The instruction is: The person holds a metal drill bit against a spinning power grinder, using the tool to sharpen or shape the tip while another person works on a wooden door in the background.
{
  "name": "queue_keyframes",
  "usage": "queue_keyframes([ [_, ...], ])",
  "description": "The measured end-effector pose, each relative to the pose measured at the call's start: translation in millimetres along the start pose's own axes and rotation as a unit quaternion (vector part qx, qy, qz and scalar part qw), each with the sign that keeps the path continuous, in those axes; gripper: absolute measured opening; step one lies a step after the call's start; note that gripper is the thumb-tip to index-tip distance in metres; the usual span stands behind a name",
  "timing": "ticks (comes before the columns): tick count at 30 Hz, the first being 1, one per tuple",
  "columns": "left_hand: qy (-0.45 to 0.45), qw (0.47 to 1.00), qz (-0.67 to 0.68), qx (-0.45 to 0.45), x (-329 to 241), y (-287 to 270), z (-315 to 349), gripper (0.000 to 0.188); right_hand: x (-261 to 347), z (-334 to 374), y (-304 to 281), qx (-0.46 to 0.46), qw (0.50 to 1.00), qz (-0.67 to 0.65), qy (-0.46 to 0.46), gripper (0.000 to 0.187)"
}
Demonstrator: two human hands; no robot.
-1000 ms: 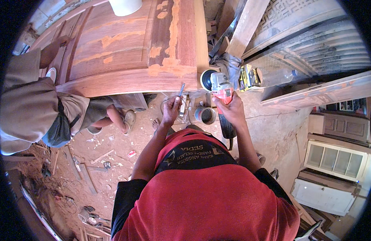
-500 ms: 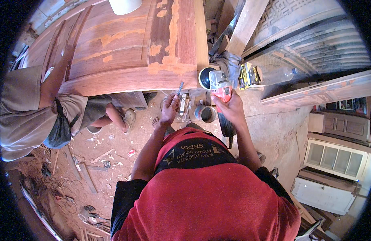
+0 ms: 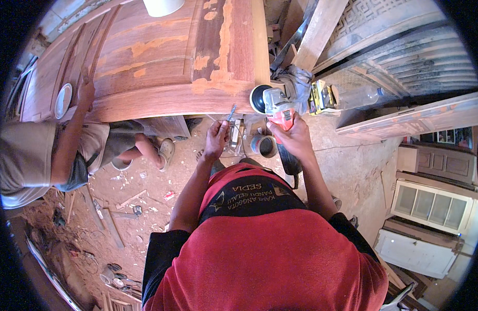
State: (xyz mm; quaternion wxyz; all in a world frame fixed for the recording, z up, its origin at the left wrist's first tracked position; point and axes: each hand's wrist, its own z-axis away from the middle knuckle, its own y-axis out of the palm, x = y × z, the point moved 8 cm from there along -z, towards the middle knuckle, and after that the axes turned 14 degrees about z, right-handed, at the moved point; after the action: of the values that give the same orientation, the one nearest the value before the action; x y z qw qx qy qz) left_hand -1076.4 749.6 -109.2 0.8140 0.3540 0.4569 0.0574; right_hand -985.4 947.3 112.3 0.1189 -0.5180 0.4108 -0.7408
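My right hand [image 3: 293,136] is closed around the red and grey angle grinder [image 3: 280,106]. The grinder's round black pad [image 3: 258,99] sits against or just above the front right corner of a reddish wooden door panel [image 3: 161,67], which has orange filler patches. Closed fingers of my left hand [image 3: 216,139] grip a small slim blue-grey tool [image 3: 232,111] upright near the panel's front edge; its exact kind is too small to tell. The grinder's dark rear body [image 3: 289,159] points back toward me.
At the left, a co-worker's hand [image 3: 86,96] is over the panel near a white round lid [image 3: 63,100]. A white bucket [image 3: 163,6] stands at its far side. Below the panel is a paint can [image 3: 264,146]. Right of the grinder are grey cloth [image 3: 297,82] and a plastic bottle [image 3: 358,97].
The grinder and my right hand have shifted slightly left. My left hand stays nearly in place with the slim tool. The co-worker's arm has moved, and the white lid shows more fully.
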Motion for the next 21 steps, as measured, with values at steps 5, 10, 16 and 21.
queue_keyframes([
  [5,-0.006,1.000,0.013,-0.002,1.5,1.9,-0.6,0.025,-9.8,-4.9,10.9,-0.025,0.998,0.011,-0.051,0.050],
  [10,-0.014,0.998,0.058,0.008,3.9,3.5,-1.5,0.027,-10.4,-7.7,26.5,0.041,0.996,0.074,-0.003,0.062],
  [16,-0.005,0.999,0.051,-0.006,6.2,0.5,-3.7,0.026,-4.4,-12.0,40.0,0.067,0.989,0.135,-0.004,0.074],
  [21,0.005,0.999,0.031,-0.037,12.9,-5.4,-6.6,0.026,-11.2,-13.9,44.1,0.062,0.988,0.138,0.007,0.076],
])
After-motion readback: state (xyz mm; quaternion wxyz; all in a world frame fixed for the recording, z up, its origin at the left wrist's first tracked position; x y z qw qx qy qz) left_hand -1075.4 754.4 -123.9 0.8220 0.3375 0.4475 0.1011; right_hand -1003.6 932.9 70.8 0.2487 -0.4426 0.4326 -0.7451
